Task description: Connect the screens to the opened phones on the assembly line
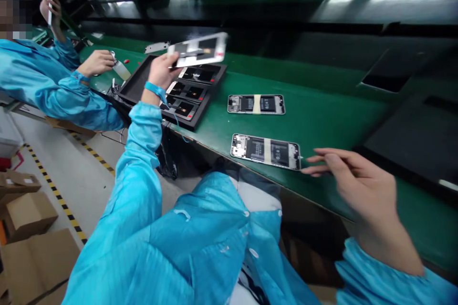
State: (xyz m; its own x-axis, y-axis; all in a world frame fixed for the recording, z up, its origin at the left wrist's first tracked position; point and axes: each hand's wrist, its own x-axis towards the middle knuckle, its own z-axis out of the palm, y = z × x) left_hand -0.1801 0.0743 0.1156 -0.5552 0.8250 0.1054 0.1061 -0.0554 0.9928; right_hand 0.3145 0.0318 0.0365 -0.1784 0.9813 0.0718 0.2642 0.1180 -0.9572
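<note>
At far left, cardboard boxes (28, 214) sit on the floor beside a yellow-and-black striped line. A co-worker's blue sleeve (36, 76) reaches across, one of their hands (95, 63) resting near the edge of the green surface (322, 105) and the other (50, 7) raised with a slim white object. The person's left arm bends up sharply from a blue sleeve (143, 152), a blue wrist strap (155, 90) at the wrist. Their left hand (161, 71) is raised and gripping a white phone panel (197, 49) by its edge, tilted above a black tray (138, 76) whose slots hold more dark panels. To the right, two opened phones (256, 104) (265, 151) lie flat on the surface, each crossed by a pale strip of tape. The person's right hand (361, 186) hovers just beside the nearer phone, its fingers (322, 167) spread loosely and holding nothing.
</note>
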